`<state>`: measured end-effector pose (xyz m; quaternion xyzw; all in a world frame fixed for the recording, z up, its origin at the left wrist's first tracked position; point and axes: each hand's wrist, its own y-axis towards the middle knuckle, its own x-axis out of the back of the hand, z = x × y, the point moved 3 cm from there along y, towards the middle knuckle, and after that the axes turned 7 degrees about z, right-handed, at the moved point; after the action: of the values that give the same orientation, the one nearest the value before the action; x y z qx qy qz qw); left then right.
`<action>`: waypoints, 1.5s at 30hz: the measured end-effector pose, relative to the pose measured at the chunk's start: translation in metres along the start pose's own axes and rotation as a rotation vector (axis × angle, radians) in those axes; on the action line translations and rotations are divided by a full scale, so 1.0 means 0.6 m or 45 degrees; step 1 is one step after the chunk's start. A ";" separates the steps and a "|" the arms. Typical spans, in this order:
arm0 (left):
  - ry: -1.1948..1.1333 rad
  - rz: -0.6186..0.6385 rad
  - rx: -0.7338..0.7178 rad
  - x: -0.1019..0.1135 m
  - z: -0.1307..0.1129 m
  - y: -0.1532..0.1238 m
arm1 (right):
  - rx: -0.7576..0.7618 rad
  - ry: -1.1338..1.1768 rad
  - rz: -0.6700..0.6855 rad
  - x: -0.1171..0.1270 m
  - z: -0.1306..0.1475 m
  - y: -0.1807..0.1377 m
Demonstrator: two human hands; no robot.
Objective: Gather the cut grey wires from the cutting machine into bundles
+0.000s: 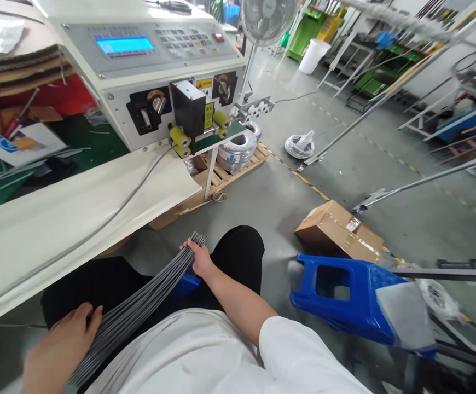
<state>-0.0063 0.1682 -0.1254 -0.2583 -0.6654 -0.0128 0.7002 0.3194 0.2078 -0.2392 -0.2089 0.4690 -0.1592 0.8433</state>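
A long bundle of grey cables [139,306] lies slantwise across my lap. Near its far end my right hand [199,260] is closed around it, with the cable tips poking out past the fingers. My left hand [63,342], slightly blurred, is over the left edge of the bundle's near part; its fingers are loosely bent, with a gap beside the thumb. Whether it touches the cables I cannot tell. In front of me stands a wire cutting machine [151,71] with a lit blue display. A single grey cable [127,201] runs from its yellow rollers [179,141] down a cream chute [74,219].
Right of my knee are a blue plastic stool [332,262] and a cardboard box [338,230]. Coiled cable [238,150] sits on a wooden pallet [258,161] beneath the machine; another coil [299,146] lies on the floor. A fan [268,19] stands behind.
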 end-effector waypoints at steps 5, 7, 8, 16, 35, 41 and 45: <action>-0.024 -0.541 -0.272 0.098 -0.081 0.053 | 0.006 -0.056 -0.016 0.001 0.003 -0.002; -0.014 -0.721 -0.435 0.144 -0.120 0.073 | 0.014 -0.058 -0.015 0.001 0.004 -0.001; 0.008 -0.789 -0.486 0.167 -0.136 0.083 | 0.019 -0.057 -0.009 0.002 0.005 -0.001; -0.033 -0.960 -0.100 0.289 -0.158 0.199 | 0.041 -0.079 0.027 0.017 0.009 0.002; 0.029 -0.729 0.063 0.244 -0.109 0.164 | 0.021 -0.148 -0.034 0.016 0.013 0.017; 0.092 -0.817 -0.188 0.224 -0.105 0.100 | -0.015 -0.110 -0.033 0.005 0.017 0.006; 0.097 -0.662 -0.297 0.159 -0.127 0.063 | -0.048 -0.091 -0.039 0.003 0.018 0.004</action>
<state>0.0888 0.2028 -0.0476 -0.1571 -0.6766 -0.2779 0.6636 0.3296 0.2108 -0.2368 -0.2375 0.4384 -0.1555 0.8528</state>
